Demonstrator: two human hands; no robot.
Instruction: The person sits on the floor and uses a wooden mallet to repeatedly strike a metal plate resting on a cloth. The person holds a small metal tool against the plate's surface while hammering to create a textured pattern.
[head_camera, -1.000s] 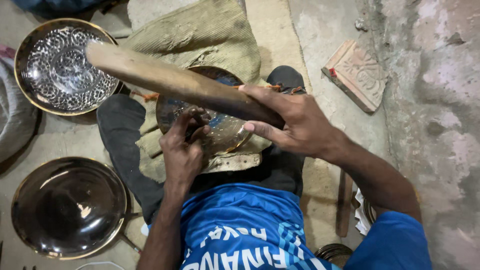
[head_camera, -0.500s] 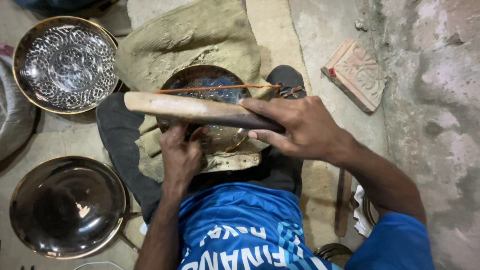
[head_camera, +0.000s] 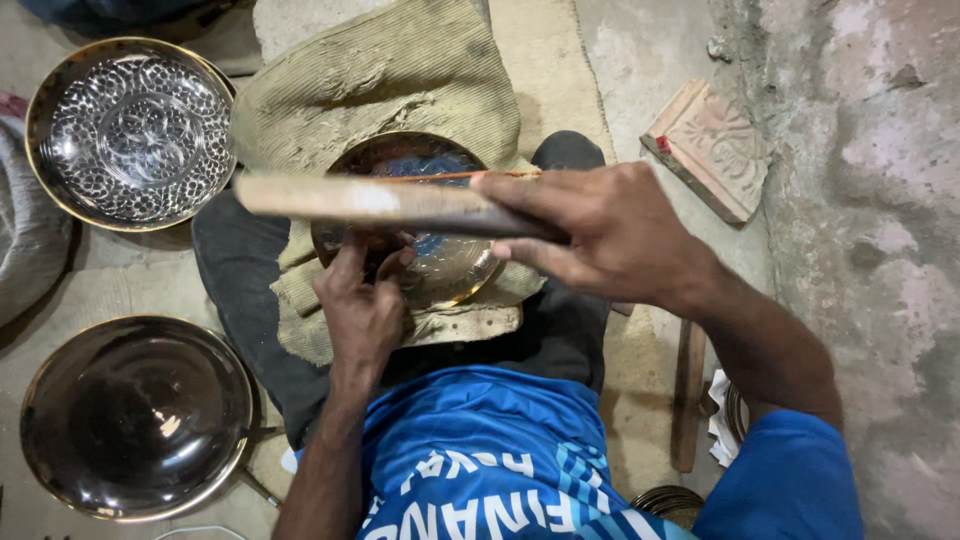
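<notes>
Right hand (head_camera: 610, 235) gripping wooden mallet (head_camera: 380, 202), above brass bowl (head_camera: 440, 265)

A metal bowl (head_camera: 430, 215) lay on a cloth (head_camera: 380, 80) over the lap, a wooden stick (head_camera: 370, 200) crossing above it, two dishes (head_camera: 130, 130) to its left and a carved block (head_camera: 712, 145) to its right.

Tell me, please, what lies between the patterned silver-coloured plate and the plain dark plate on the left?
In the head view, only bare floor separates the patterned plate from the plain dark plate; a grey bundle intrudes at the left edge.
</notes>
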